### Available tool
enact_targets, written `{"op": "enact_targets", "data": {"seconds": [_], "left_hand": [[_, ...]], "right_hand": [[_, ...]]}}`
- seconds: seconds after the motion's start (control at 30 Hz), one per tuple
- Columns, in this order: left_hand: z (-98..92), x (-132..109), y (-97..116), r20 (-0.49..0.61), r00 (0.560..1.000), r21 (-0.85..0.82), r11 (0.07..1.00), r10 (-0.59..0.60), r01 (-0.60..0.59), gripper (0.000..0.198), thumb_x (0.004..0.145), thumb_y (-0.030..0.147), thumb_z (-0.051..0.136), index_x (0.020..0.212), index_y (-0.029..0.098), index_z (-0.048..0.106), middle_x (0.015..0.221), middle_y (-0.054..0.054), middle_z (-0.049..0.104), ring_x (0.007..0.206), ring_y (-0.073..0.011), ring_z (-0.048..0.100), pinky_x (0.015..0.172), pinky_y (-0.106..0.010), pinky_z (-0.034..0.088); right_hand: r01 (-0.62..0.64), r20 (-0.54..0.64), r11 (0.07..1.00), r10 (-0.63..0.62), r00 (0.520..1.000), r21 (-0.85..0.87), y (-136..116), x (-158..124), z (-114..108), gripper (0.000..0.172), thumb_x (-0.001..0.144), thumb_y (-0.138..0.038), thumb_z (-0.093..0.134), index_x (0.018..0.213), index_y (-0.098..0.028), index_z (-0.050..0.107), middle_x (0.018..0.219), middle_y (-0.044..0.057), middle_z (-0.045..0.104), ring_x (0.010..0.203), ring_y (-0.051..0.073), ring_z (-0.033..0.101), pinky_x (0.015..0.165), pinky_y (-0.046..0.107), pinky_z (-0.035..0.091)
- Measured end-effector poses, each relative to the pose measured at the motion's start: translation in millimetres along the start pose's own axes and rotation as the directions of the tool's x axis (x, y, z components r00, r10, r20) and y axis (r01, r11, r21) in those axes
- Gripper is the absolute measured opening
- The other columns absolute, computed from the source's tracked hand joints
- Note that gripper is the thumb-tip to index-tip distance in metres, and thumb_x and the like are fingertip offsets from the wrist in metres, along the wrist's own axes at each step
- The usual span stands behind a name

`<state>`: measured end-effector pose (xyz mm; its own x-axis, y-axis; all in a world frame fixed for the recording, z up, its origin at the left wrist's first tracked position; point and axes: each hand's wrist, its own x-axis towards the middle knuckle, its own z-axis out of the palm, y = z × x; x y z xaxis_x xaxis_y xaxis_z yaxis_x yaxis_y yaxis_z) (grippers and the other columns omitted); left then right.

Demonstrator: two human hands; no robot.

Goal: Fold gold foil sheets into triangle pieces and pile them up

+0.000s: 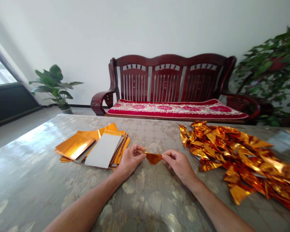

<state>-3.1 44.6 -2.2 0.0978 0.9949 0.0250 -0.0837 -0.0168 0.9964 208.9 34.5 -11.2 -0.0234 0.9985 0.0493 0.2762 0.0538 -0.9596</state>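
A small folded piece of gold foil paper [154,158] is stretched between my two hands over the middle of the table. My left hand [132,158] pinches its left corner, and my right hand [177,162] pinches the right corner. Close by my left hand lies a stack of flat gold foil sheets [78,143], some with the pale grey back [101,150] turned up. To the right of my right hand spreads a heap of folded gold foil pieces [232,148], shiny and overlapping.
The table [50,190] has a glossy patterned cover. Beyond its far edge stands a dark red wooden bench [168,82] with a red floral cushion [176,109]. A potted plant [55,83] is at the left, a leafy plant [273,71] at the right. Clear plastic [284,140] lies at the table's right.
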Motion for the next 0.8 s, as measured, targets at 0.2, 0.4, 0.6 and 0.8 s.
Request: {"op": "enact_targets", "data": {"seconds": [0.2,0.4,0.6,0.8], "left_hand": [[0.1,0.2,-7.0,0.009,0.988,0.042,0.988,0.151,-0.151,0.022,0.066,0.021,0.072,0.069,0.018,0.051,0.06,0.007,0.05,0.054,-0.0064,0.045,0.053,-0.018,0.036],[-0.6,0.3,-16.5,0.034,0.988,0.043,0.987,0.153,-0.154,0.022,0.068,0.022,0.072,0.079,0.018,0.053,0.062,0.007,0.053,0.055,-0.0073,0.048,0.054,-0.018,0.037],[-0.6,2.9,-19.4,0.044,0.995,0.079,0.993,0.086,-0.089,0.023,0.065,0.027,0.074,0.08,0.017,0.059,0.059,0.006,0.055,0.05,-0.0074,0.047,0.05,-0.019,0.037],[-1.6,3.8,-21.6,0.057,0.991,0.108,0.987,0.117,-0.123,0.019,0.067,0.028,0.072,0.075,0.016,0.06,0.056,0.007,0.053,0.046,-0.0068,0.044,0.046,-0.019,0.035]], "right_hand": [[0.082,-0.064,0.994,-0.087,0.994,-0.076,-2.1,-3.7,4.6,0.022,0.078,-0.04,0.058,0.07,-0.02,0.061,0.057,0.0,0.062,0.052,0.015,0.055,0.051,0.025,0.043],[0.074,-0.066,0.997,-0.076,0.995,-0.033,2.2,-3.2,7.1,0.021,0.079,-0.039,0.059,0.07,-0.02,0.06,0.059,0.0,0.062,0.056,0.016,0.057,0.054,0.026,0.045],[0.091,-0.071,0.996,-0.091,0.993,-0.009,2.4,-1.9,8.3,0.022,0.076,-0.04,0.063,0.069,-0.02,0.061,0.059,-0.002,0.06,0.055,0.014,0.053,0.052,0.025,0.042],[0.131,-0.093,0.991,-0.132,0.987,-0.021,-1.8,-3.0,9.7,0.021,0.071,-0.04,0.068,0.065,-0.02,0.061,0.057,-0.003,0.058,0.054,0.013,0.05,0.052,0.025,0.039]]}}
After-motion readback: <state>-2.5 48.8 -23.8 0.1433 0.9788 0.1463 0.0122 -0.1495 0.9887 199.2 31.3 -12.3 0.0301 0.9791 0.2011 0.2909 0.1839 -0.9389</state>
